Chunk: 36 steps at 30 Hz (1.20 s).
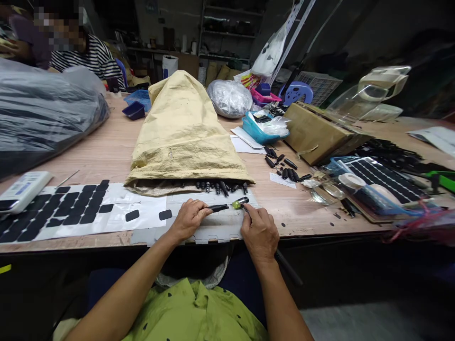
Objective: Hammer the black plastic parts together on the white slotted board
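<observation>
My left hand (189, 219) is closed around a slim black stick-like part (217, 207) and holds it level over a white sheet at the table's near edge. My right hand (259, 232) is closed on a black tool whose handle (287, 267) runs down past the table edge. The tool's tip meets a small yellow-green piece (236, 204) at the end of the black part. Just behind my hands, several more black parts (220, 187) spill from the mouth of a tan woven sack (183, 132).
White backing sheets with black oval stickers (67, 208) lie at left beside a white device (21, 189). A large dark plastic bag (42, 113) sits far left. At right are a cardboard box (316, 132), a blue tray (261, 130), a solar panel (384, 177) and loose black parts (284, 168). A person in stripes sits at back left.
</observation>
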{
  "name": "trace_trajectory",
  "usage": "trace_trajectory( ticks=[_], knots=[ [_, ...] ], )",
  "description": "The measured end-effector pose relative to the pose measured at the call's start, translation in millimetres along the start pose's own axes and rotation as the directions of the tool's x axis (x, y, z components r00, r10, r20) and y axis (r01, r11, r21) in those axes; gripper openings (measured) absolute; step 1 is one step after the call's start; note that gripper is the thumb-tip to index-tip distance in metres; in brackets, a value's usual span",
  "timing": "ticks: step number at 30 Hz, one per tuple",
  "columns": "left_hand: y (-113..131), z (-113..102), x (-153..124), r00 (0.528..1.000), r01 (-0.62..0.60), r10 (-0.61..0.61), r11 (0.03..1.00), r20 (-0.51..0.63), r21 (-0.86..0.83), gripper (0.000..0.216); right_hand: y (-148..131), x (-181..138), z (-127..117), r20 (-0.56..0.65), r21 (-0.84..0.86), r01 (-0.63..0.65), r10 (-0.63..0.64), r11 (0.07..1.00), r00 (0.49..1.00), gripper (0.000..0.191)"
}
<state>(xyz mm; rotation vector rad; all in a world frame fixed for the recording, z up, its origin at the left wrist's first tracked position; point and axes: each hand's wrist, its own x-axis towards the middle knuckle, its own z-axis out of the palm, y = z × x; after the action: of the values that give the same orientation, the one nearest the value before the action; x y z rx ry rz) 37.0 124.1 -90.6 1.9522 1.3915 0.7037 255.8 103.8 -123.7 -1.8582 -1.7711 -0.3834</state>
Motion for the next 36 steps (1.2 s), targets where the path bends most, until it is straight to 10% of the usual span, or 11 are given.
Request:
trace_trajectory(
  ticks=[9,16,24,31,36],
  knots=[
    [21,-13,-77,0.968,0.082,-0.039,0.983,0.247,-0.163,0.027,0,0,0,-0.008,-0.006,0.013,-0.013,1.000,1.000,0.030],
    [-5,17,-109,0.902,0.259,-0.248,0.966,0.354,0.018,0.030,0,0,1,-0.024,-0.020,0.021,-0.021,1.000,0.999,0.030],
    [-32,35,-111,0.853,0.404,-0.437,0.899,0.286,0.170,0.029,0,0,0,-0.027,-0.030,0.027,-0.028,0.999,0.999,0.029],
    [24,2,-82,0.866,0.245,-0.189,0.967,0.463,-0.063,0.031,0,0,1,-0.052,-0.031,0.038,-0.040,0.999,0.998,0.030],
    [56,-12,-20,0.970,0.073,-0.056,0.995,0.238,-0.063,0.030,0,1,0,-0.060,-0.038,0.047,-0.049,0.998,0.997,0.028]
  ],
)
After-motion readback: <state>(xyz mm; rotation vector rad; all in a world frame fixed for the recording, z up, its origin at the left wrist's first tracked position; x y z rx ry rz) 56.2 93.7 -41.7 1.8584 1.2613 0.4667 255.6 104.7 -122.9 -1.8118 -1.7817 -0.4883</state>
